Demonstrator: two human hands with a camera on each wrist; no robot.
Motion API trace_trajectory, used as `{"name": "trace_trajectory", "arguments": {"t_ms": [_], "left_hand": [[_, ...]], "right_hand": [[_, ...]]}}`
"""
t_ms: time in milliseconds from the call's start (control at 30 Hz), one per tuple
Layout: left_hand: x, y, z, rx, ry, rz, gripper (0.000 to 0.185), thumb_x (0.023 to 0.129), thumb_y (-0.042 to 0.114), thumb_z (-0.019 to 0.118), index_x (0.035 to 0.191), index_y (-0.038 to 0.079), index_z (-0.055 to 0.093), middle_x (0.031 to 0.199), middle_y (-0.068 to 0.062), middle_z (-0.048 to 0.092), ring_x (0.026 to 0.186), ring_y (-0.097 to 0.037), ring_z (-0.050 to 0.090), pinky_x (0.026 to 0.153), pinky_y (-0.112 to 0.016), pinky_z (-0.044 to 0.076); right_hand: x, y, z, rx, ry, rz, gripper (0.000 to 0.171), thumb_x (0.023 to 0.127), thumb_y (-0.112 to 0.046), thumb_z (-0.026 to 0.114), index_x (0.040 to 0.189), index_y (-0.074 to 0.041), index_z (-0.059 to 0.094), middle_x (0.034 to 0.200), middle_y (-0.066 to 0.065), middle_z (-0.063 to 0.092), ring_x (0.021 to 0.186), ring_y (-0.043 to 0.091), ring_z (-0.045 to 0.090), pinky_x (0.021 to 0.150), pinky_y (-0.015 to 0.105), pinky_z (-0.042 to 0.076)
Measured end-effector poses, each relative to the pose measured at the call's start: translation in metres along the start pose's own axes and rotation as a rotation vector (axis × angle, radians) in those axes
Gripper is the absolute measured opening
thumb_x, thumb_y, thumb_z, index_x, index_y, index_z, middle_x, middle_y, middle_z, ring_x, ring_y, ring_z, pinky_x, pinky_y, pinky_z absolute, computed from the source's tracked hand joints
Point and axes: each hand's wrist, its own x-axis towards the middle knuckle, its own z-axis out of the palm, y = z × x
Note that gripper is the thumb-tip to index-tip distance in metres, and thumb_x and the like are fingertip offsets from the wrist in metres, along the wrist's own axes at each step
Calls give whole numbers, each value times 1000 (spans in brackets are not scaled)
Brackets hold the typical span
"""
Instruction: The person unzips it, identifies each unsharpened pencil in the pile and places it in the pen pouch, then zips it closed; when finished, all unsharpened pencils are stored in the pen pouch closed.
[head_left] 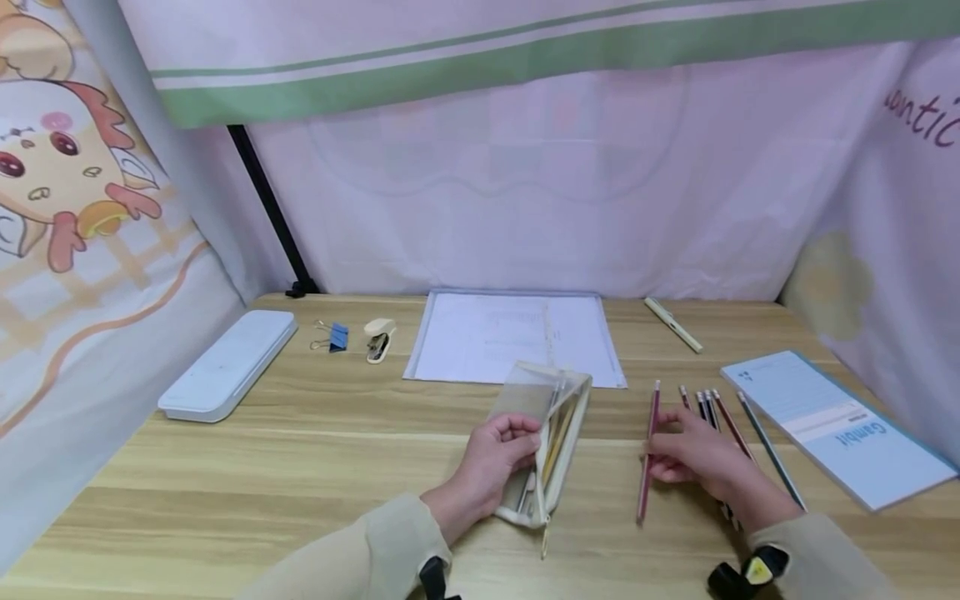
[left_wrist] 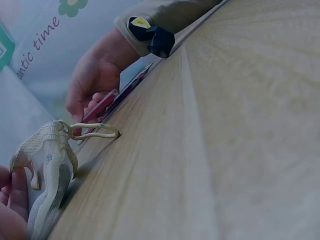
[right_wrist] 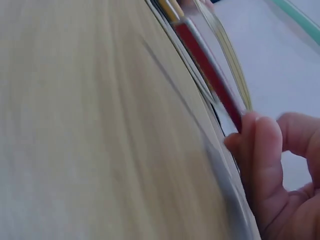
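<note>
At the left of the head view I see one white case (head_left: 227,363) lying flat on the wooden desk (head_left: 300,450), then one blue binder clip (head_left: 335,337) and one small stapler (head_left: 379,339) just beside it. Toward the upper middle lies one clear folder with paper (head_left: 516,336).

In the lower middle, my left hand (head_left: 491,465) grips the one mesh pencil pouch (head_left: 543,437), fingers curled over its open edge; a few pencils show inside, though I cannot count them. In the left wrist view the pouch's zipper pull (left_wrist: 95,131) rests on the desk.

Right of the pouch, my right hand (head_left: 701,463) pinches one red pencil (head_left: 648,450), fingertips closed on its shaft, and the pencil slants across the desk. Just beyond the hand I count about five loose pencils (head_left: 712,408) fanned side by side, partly hidden under the hand, so the count is uncertain.

In the upper right lies one pale pen (head_left: 673,324), apart from the rest. At the right edge sits one blue notebook (head_left: 836,425).
</note>
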Motion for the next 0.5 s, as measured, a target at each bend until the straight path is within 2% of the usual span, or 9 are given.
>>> {"name": "trace_trajectory", "arguments": {"t_ms": [167,500], "left_hand": [[-1,1,1,-7,0,-5,18,80,-4,62,98,-6,60,84,-10,63,69,-9,58,69,-23,52],[-2,3,4,0,0,14,20,80,-4,63,99,-8,60,85,-13,63,68,-9,57,68,-23,52]], "right_hand": [[3,-7,18,132,41,-45,62,87,-1,52,134,9,13,73,6,63,58,9,61,55,21,53],[13,-24,67,384,117,-111,53,87,9,47,127,9,13,72,7,60,57,9,62,57,20,54]]}}
